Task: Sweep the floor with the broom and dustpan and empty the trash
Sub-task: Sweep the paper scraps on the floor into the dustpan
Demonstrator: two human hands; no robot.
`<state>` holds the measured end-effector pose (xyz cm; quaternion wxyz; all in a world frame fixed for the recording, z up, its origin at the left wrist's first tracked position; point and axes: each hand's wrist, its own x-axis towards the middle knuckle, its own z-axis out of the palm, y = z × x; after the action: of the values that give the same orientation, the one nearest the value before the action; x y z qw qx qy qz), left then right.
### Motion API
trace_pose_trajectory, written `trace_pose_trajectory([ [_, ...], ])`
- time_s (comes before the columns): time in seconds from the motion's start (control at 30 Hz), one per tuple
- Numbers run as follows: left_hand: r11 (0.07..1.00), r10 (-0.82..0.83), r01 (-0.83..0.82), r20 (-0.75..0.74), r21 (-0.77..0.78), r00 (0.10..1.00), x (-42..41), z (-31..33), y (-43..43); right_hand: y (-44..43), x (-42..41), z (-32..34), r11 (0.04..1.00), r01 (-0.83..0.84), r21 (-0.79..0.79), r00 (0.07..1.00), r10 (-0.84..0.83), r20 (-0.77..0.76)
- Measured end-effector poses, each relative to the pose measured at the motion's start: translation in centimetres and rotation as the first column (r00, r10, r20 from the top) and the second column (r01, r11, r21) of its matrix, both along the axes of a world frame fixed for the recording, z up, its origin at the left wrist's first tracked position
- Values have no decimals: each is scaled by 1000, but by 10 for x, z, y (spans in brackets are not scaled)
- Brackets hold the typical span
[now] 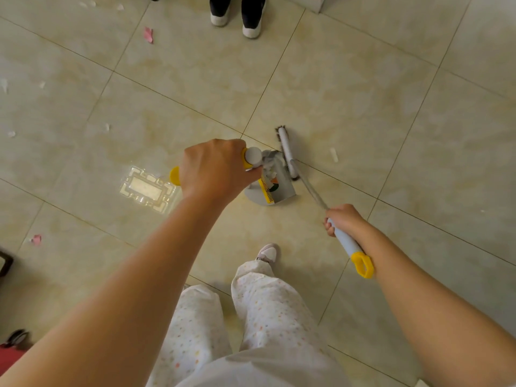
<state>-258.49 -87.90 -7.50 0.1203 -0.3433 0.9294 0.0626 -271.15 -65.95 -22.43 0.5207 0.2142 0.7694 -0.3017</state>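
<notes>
My left hand [215, 170] grips the yellow-and-white top of the dustpan handle [252, 157]. Below it the grey dustpan [282, 191] stands on the tiled floor with paper scraps and a yellow comb strip inside. My right hand [343, 219] holds the broom handle [346, 244], whose yellow loop end lies against my forearm. The broom head [287, 152] rests on the floor right at the dustpan's open side. A white scrap [333, 155] lies just right of the broom head.
A clear plastic tray [145, 188] lies on the floor left of the dustpan. Pink scraps [148, 34] [36, 239] and several white scraps [107, 127] are scattered to the left. Another person's feet [240, 20] stand at the top. My own legs and shoe [268, 254] are below.
</notes>
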Motion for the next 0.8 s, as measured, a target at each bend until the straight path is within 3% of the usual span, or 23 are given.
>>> trace_pose_trajectory([
  [0.1,1000,1,-1,10,-6,1000,5,0,0,7,12,19,986,85,-143,995,-77,64],
  [0.23,1000,5,-5,15,-4,1000,11,0,1,16,24,25,983,-1,-183,1000,-5,-29],
  [0.5,1000,10,-10,0,-7,1000,11,-2,1,24,-13,-7,964,-228,138,926,259,-274],
  [0.67,1000,16,-16,5,-11,1000,8,-3,2,5,-36,-21,916,-287,280,895,360,-261],
  [0.8,999,10,-10,4,-33,1000,5,-3,1,-9,-38,-32,913,-293,283,917,352,-187],
])
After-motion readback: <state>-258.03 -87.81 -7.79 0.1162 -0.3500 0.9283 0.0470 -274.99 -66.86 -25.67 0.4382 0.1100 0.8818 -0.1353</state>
